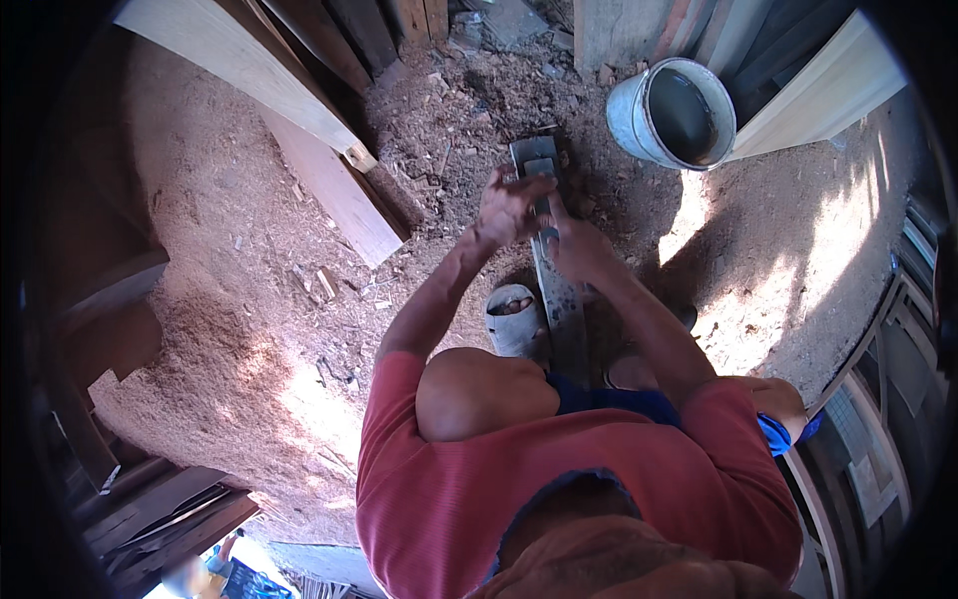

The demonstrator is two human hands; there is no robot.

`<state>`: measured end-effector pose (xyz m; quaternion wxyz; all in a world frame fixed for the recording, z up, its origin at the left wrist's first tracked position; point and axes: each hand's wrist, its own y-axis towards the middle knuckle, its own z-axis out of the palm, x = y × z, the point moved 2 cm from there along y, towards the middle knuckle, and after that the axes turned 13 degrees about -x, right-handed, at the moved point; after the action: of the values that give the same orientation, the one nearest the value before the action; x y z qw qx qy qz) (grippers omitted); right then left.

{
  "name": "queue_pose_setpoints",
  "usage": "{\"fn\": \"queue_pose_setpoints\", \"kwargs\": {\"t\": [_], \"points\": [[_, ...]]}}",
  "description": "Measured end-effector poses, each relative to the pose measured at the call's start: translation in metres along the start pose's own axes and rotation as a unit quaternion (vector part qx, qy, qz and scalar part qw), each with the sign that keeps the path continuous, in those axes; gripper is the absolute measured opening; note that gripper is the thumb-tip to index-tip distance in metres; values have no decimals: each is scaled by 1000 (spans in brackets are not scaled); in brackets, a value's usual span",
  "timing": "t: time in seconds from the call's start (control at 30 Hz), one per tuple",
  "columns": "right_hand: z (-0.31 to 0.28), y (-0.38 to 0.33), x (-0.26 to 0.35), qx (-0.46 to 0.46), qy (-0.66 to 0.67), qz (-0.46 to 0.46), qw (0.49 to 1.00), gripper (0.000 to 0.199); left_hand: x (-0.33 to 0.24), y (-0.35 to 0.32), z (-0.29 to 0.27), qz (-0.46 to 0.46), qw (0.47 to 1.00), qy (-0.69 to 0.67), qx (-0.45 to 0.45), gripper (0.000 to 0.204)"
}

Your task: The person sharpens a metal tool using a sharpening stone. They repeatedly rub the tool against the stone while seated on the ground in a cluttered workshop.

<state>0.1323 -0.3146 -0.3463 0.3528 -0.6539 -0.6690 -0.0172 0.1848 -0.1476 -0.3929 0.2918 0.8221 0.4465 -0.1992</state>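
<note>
Between my feet a long narrow grey board (565, 314) runs away from me over the ground. A flat grey block, seemingly a sharpening stone (539, 167), lies on its far end. My left hand (511, 210) is closed over the board just short of that block, fingers bent to the right. Close beside it, my right hand (579, 245) comes in from the right, its fingers pointing forward and pressed down. The fingers meet over a small dark flat piece (543, 208); they mostly hide it, and its kind cannot be made out.
A white bucket (639, 120) of dark liquid stands at the far right. Planks (329, 180) lean at the far left, and a pale board (823, 90) leans beyond the bucket. Wood chips and sawdust cover the ground (210, 329). Part of another person (205, 579) shows at lower left.
</note>
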Motion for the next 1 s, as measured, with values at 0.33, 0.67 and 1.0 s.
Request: {"fn": "queue_pose_setpoints", "kwargs": {"t": [0.33,0.67,1.0], "points": [[22,-100,3,103,13,104,989,95,-58,-96,19,-31,996,-79,-7,73],[-17,34,12,-6,83,-57,995,86,37,30,1,71,996,-50,-26,66],[12,-39,3,0,2,7,1000,93,-15,-46,17,19,999,-32,-33,65]]}}
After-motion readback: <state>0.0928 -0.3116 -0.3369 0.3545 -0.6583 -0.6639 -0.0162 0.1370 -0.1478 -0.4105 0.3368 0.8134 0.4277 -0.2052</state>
